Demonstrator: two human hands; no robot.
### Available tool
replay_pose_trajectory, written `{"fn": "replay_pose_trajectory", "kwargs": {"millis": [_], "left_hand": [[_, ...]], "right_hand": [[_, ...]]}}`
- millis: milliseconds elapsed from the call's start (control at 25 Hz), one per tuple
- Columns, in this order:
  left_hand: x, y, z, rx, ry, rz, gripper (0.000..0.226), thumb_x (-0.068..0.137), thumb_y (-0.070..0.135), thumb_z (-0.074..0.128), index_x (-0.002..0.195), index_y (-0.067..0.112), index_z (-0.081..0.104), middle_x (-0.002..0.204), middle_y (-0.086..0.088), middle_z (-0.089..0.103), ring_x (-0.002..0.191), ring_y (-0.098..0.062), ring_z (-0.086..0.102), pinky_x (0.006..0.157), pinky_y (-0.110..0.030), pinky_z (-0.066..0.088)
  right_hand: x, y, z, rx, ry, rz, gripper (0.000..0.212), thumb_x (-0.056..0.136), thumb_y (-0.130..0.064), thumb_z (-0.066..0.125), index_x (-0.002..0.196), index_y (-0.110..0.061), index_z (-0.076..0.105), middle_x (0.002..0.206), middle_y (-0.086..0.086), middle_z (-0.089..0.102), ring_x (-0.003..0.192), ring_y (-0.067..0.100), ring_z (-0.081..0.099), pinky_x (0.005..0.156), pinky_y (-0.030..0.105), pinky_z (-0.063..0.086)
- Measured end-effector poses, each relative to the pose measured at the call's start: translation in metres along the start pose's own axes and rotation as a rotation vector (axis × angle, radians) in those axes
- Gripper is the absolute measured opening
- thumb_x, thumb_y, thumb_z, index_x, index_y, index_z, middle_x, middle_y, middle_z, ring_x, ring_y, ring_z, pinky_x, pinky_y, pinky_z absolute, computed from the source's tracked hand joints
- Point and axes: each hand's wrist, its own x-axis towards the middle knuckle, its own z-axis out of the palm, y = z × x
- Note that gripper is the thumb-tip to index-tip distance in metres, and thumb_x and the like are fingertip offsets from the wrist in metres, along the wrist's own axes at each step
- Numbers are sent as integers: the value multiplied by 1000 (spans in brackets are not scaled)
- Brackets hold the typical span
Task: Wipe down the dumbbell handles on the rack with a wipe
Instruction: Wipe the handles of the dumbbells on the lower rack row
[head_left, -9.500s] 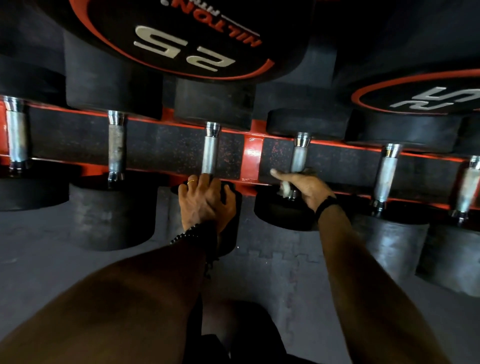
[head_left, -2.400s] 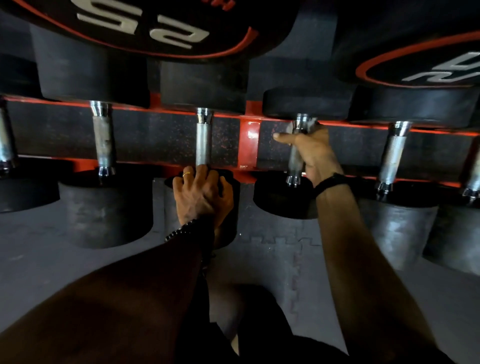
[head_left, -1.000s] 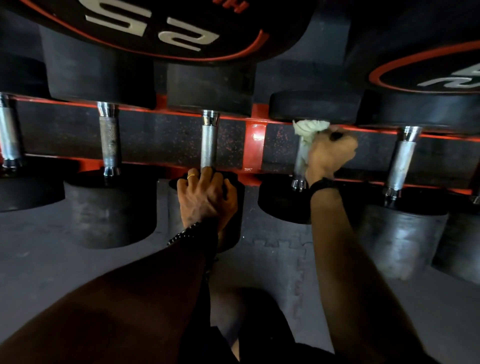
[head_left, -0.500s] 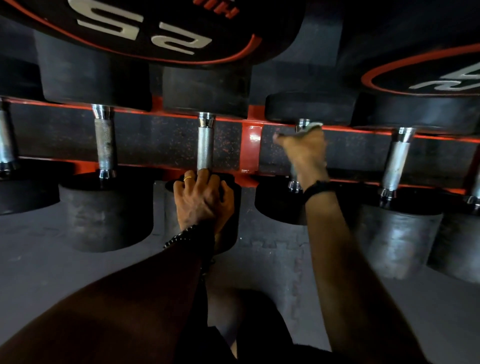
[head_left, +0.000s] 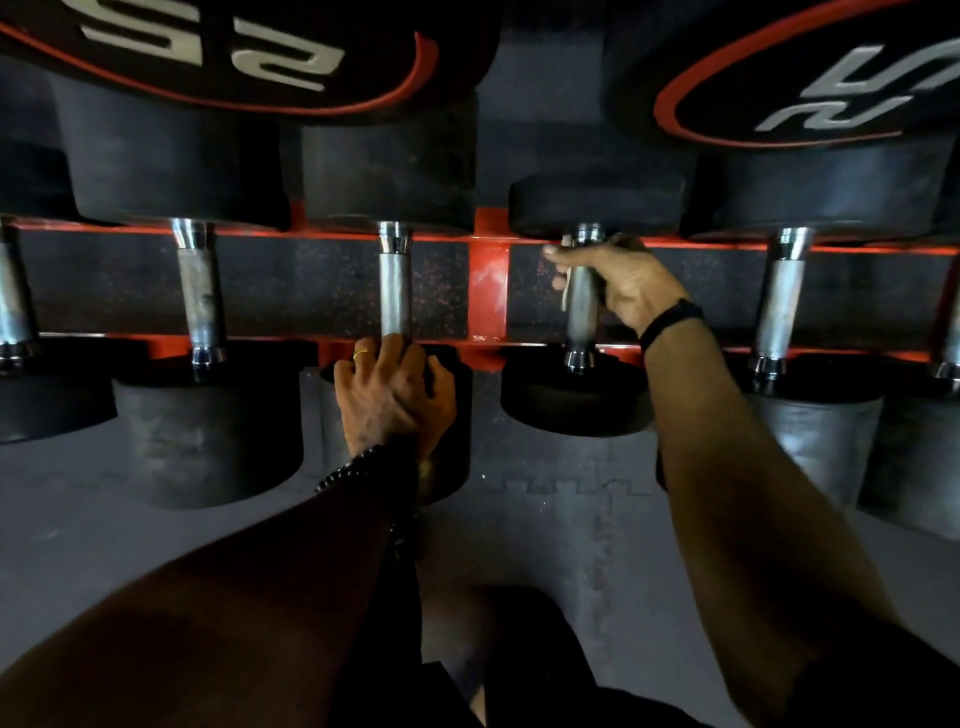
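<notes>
Several dumbbells lie across a red rack (head_left: 487, 280), their chrome handles pointing toward me. My right hand (head_left: 621, 278) grips the upper part of one chrome handle (head_left: 581, 322), right of the rack's red post. A thin strip of the pale wipe (head_left: 566, 291) shows under its fingers; most of the wipe is hidden in the hand. My left hand (head_left: 392, 395) rests on the near black head (head_left: 452, 426) of the neighbouring dumbbell, fingers curled over its top edge, just below that dumbbell's bare handle (head_left: 395, 291).
More handles stand to the left (head_left: 200, 296) and right (head_left: 779, 306). Large black weights with red rings and white numbers hang on the upper tier (head_left: 234, 52). Grey interlocking floor mats (head_left: 561, 519) lie below, with my legs at the bottom.
My right hand has kept working along the same handle, sliding up from its lower end to its top; the wipe bunched out a second ago and is now tucked under the fingers. My left hand stayed put.
</notes>
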Motion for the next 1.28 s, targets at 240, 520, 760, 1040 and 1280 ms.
{"fn": "replay_pose_trajectory", "kwargs": {"millis": [240,520,760,1040,1280], "left_hand": [[-1,-1,0,7,-8,18,25,79,26,64,61,10,59,71,-7,57,71,-34,54,61,-37,34],[1,-4,-1,12,-9,34,24,78,25,63,60,10,57,70,-8,56,69,-35,55,59,-37,33],[0,-4,0,34,-22,45,25,79,24,63,60,12,54,70,-8,54,69,-36,54,57,-39,34],[-2,-1,1,37,34,60,25,84,24,61,63,11,56,72,-10,56,74,-38,54,60,-43,37],[-2,-2,3,41,76,72,27,85,24,62,63,11,54,72,-9,55,73,-37,54,61,-42,37]], "right_hand": [[4,9,12,15,122,-105,17,79,-14,80,82,-13,64,71,-1,63,64,13,61,58,26,56],[-63,67,-33,-381,638,-689,35,98,-35,52,66,-22,54,61,-7,52,57,5,47,59,28,39],[-100,75,-94,-200,729,-727,15,92,-26,63,86,-13,62,72,-9,62,66,-3,57,65,22,49],[-119,83,-162,-662,652,-852,18,98,-23,57,96,-5,59,83,5,64,70,7,55,65,9,41],[-109,96,-157,-866,693,-906,21,98,-25,53,101,-5,58,91,15,65,77,20,57,67,12,29]]}}
